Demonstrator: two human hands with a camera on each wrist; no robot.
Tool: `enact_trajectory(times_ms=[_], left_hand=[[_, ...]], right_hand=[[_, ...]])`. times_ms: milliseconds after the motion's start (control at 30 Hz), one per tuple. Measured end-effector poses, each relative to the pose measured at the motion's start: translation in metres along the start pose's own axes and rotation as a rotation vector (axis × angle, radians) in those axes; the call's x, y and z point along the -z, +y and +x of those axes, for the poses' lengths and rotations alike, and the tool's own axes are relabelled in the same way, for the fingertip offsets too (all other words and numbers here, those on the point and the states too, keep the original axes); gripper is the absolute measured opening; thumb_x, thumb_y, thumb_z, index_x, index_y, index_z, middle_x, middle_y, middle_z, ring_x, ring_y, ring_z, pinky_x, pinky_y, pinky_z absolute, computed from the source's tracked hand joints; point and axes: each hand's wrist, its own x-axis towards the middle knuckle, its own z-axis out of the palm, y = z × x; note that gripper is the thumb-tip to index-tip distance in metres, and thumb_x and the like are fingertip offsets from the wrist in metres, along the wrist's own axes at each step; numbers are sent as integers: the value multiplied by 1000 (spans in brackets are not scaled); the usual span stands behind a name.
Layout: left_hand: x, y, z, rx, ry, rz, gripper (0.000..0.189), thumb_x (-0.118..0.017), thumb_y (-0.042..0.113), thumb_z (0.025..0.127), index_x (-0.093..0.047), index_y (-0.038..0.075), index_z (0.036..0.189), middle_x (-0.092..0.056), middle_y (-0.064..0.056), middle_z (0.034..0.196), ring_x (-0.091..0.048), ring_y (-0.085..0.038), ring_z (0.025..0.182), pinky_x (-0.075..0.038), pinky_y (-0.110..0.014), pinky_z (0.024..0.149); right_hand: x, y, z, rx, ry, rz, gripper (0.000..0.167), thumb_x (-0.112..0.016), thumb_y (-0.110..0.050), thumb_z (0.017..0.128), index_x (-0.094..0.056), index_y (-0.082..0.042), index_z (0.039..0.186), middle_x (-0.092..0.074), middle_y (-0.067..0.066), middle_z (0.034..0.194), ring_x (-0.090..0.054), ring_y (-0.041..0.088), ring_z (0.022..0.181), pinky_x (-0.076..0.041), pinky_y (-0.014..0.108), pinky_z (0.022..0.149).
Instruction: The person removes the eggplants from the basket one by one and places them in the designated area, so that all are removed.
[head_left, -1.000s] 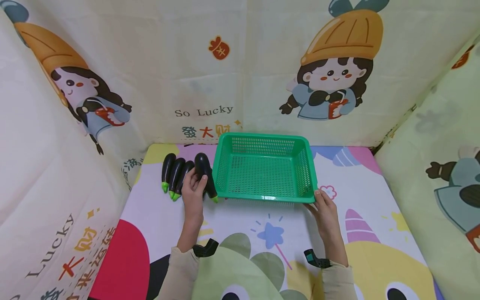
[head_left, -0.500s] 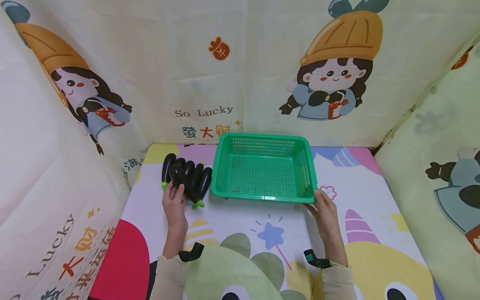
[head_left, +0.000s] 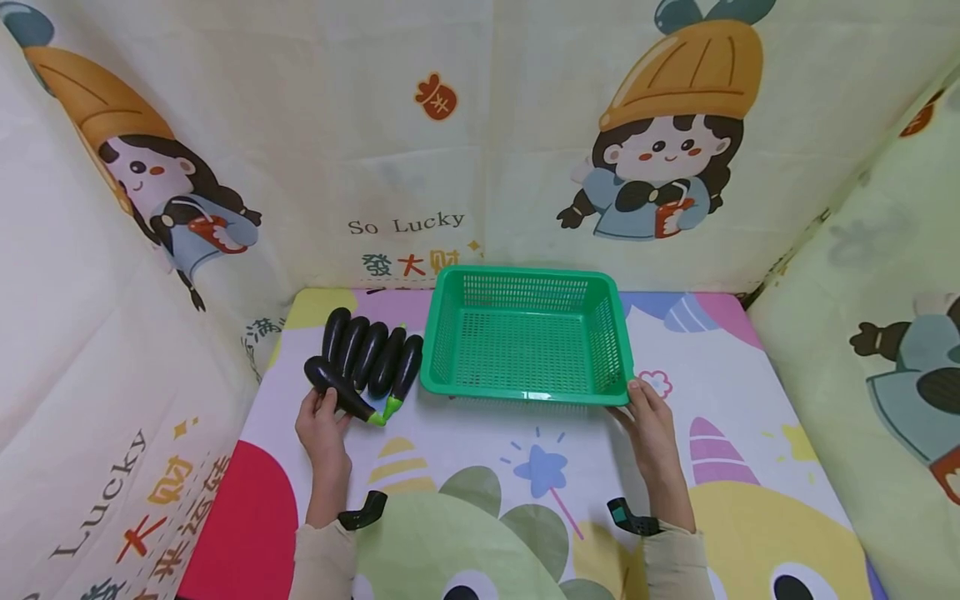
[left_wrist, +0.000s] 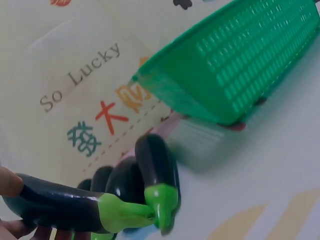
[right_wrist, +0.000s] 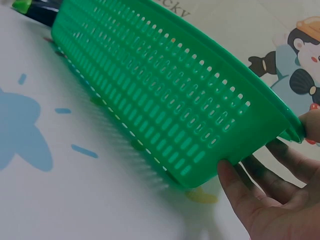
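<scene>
My left hand (head_left: 324,432) holds a dark purple eggplant (head_left: 337,389) by its rounded end. Its green stem end points right and toward me, by the stem of the rightmost eggplant (head_left: 406,371) of a row. Several eggplants lie side by side in that row, left of the green plastic basket (head_left: 525,397). In the left wrist view the held eggplant (left_wrist: 60,202) lies between thumb and fingers, in front of the row. My right hand (head_left: 651,429) grips the basket's near right corner, thumb on the rim and fingers beneath, as the right wrist view shows. The basket holds nothing.
A patterned cloth (head_left: 480,467) covers the table. Printed fabric walls (head_left: 517,167) stand behind it and at both sides. The basket stands near the back wall, right of the eggplants.
My left hand has moved left and toward me with the held eggplant, from beside the basket to the row's front left. The right hand and the basket have stayed put.
</scene>
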Motion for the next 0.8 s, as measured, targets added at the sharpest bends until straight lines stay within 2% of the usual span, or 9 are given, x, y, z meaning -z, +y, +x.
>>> enact_trajectory(times_ms=[200, 367, 567, 800], left_hand=[[10, -7, 7, 53, 36, 3, 57, -51, 35, 109, -43, 7, 158, -52, -17, 156, -63, -4, 101, -58, -20, 91], [15, -13, 10, 77, 49, 47, 62, -50, 36, 109, -39, 4, 160, -49, -19, 159, -63, 2, 96, -58, -20, 91], [16, -22, 13, 21, 76, 114, 60, -50, 33, 109, -40, -1, 157, -56, -23, 145, -61, 7, 82, -54, -10, 70], [14, -28, 15, -57, 80, 271, 58, -50, 31, 108, -42, -2, 155, -55, -25, 137, -56, 9, 70, -50, -7, 62]], right_hand=[[0, -1, -1, -2, -10, -16, 60, -51, -42, 109, -46, -1, 152, -62, -6, 130, -65, 3, 115, -57, 19, 93], [0, -1, -1, -1, -9, -10, 59, -51, -41, 109, -45, -1, 152, -62, -6, 129, -65, 2, 114, -57, 19, 93], [0, 0, 0, -1, -8, -7, 59, -52, -41, 109, -46, -1, 152, -61, -6, 129, -65, 4, 114, -57, 20, 93], [-1, -1, 0, -4, -6, -7, 60, -52, -42, 108, -46, -2, 152, -62, -6, 129, -65, 5, 115, -57, 20, 93]])
